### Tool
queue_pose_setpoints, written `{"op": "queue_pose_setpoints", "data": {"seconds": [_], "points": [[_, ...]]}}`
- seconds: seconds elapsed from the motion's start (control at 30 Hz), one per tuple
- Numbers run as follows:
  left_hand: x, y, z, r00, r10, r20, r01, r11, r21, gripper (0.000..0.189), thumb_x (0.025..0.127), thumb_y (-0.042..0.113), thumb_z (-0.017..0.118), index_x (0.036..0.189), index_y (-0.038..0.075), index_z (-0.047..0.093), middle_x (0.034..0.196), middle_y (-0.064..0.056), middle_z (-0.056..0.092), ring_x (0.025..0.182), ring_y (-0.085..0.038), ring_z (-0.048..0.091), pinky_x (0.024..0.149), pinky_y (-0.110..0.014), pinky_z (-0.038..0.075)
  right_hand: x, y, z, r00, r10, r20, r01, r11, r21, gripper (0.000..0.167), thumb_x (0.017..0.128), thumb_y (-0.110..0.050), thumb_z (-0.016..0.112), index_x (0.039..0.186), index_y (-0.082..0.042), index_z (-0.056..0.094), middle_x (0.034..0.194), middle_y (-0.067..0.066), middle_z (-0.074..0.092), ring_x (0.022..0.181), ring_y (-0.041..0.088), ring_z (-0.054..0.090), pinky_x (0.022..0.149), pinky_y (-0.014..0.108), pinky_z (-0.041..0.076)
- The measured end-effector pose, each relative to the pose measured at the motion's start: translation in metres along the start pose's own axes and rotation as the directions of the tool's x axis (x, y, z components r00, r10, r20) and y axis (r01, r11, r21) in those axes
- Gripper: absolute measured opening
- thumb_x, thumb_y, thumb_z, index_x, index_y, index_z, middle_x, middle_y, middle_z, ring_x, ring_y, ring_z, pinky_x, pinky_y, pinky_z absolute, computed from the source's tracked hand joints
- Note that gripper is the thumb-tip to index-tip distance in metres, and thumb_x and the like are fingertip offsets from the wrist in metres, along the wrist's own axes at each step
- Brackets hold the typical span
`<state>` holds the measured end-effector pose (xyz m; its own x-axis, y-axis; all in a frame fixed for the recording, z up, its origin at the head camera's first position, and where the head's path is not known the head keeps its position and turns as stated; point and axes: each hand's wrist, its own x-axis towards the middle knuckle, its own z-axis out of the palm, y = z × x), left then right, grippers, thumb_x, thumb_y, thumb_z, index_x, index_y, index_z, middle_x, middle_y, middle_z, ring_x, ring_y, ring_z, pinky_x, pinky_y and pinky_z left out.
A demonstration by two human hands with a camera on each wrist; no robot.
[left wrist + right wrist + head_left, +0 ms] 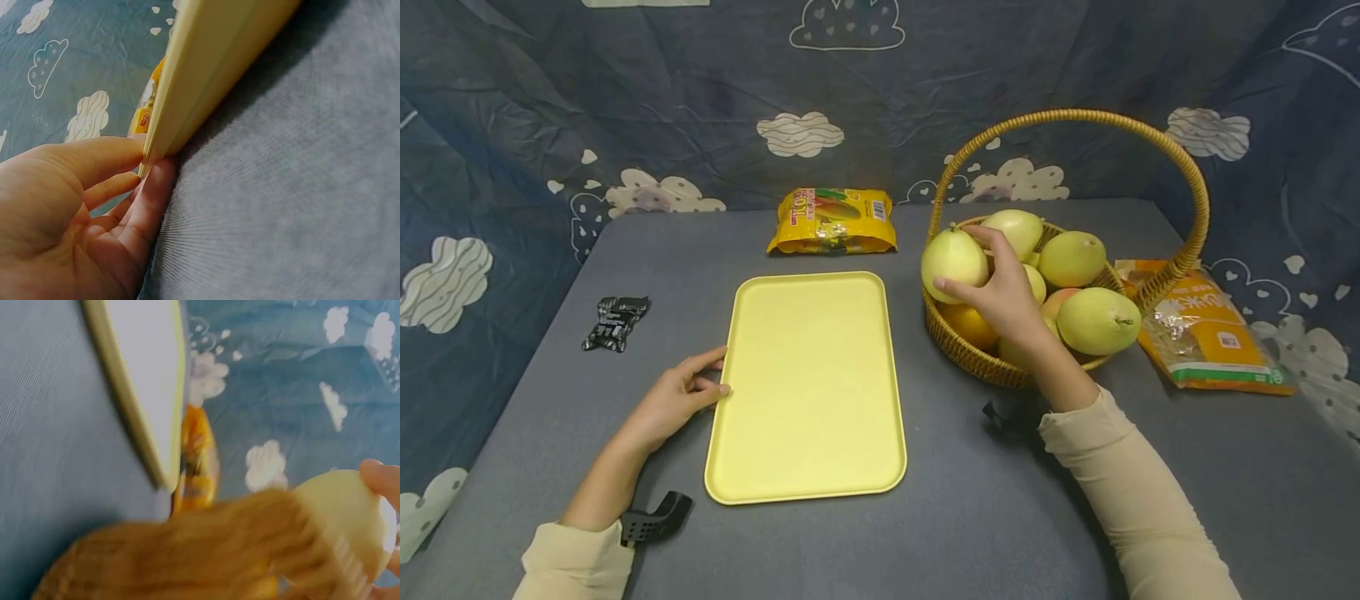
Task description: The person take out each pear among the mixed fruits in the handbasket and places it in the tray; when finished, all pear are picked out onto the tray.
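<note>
My left hand (673, 398) pinches the left rim of a yellow tray (808, 387); in the left wrist view the tray's edge (187, 94) sits between thumb and fingers. On the right, my right hand (1003, 287) grips a round pale-green pear (953, 265) at the left side of a wicker basket (958, 354). The same pear (344, 512) appears behind the basket's blurred wall (187, 550) in the right wrist view. More pears (1097, 321) fill the basket, with an orange (967, 325) beneath the held one.
A yellow snack bag (833, 221) lies behind the tray. At the left is a small black packet (616, 323). An orange-and-clear bag (1213, 337) lies right of the basket, whose tall arched handle (1075, 117) rises over the fruit. A patterned cloth hangs behind the table.
</note>
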<state>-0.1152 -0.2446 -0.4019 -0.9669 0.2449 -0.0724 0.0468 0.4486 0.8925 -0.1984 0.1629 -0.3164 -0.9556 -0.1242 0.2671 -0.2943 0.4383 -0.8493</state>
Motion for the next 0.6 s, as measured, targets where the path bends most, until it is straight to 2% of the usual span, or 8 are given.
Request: {"op": "queue_pose_setpoints", "data": {"seconds": [0.13, 0.27, 0.43, 0.6], "points": [[0.0, 0.0, 0.0, 1.0, -0.004, 0.001, 0.004, 1.0, -0.007, 0.061, 0.087, 0.01, 0.06, 0.139, -0.002, 0.03, 0.12, -0.022, 0.042, 0.077, -0.009, 0.056, 0.065, -0.023, 0.045, -0.005, -0.017, 0.012, 0.995, -0.093, -0.041, 0.097, 0.991, 0.088, 0.072, 0.07, -0.016, 0.078, 0.13, -0.01, 0.039, 0.125, 0.005, 0.041, 0.101, 0.02, 0.046, 0.078, 0.037, 0.042], [-0.001, 0.0, -0.001, 1.0, -0.005, 0.003, 0.005, 1.0, -0.002, 0.061, 0.087, 0.01, 0.059, 0.139, -0.002, 0.029, 0.12, -0.021, 0.04, 0.076, -0.01, 0.056, 0.065, -0.023, 0.045, -0.003, -0.035, 0.032, 0.981, -0.192, -0.029, 0.194, 0.962, 0.191, 0.069, 0.069, -0.007, 0.077, 0.127, -0.005, 0.04, 0.119, 0.009, 0.045, 0.099, 0.021, 0.05, 0.078, 0.035, 0.044], [-0.001, 0.0, 0.0, 1.0, 0.001, 0.003, -0.001, 1.0, -0.002, 0.06, 0.087, 0.009, 0.059, 0.139, -0.002, 0.029, 0.119, -0.021, 0.039, 0.077, -0.009, 0.056, 0.065, -0.022, 0.044, 0.005, -0.049, 0.068, 0.975, -0.219, 0.031, 0.201, 0.938, 0.282, 0.07, 0.069, -0.004, 0.077, 0.126, -0.003, 0.038, 0.12, 0.011, 0.043, 0.101, 0.022, 0.05, 0.082, 0.034, 0.043], [0.0, 0.0, 0.001, 1.0, 0.004, 0.003, -0.004, 1.0, -0.007, 0.06, 0.087, 0.009, 0.059, 0.139, -0.001, 0.03, 0.119, -0.021, 0.04, 0.077, -0.008, 0.056, 0.066, -0.021, 0.044, 0.014, -0.047, 0.108, 0.978, -0.173, 0.117, 0.13, 0.942, 0.309, 0.069, 0.069, -0.009, 0.077, 0.125, -0.006, 0.036, 0.123, 0.009, 0.039, 0.106, 0.021, 0.045, 0.082, 0.034, 0.042]]}}
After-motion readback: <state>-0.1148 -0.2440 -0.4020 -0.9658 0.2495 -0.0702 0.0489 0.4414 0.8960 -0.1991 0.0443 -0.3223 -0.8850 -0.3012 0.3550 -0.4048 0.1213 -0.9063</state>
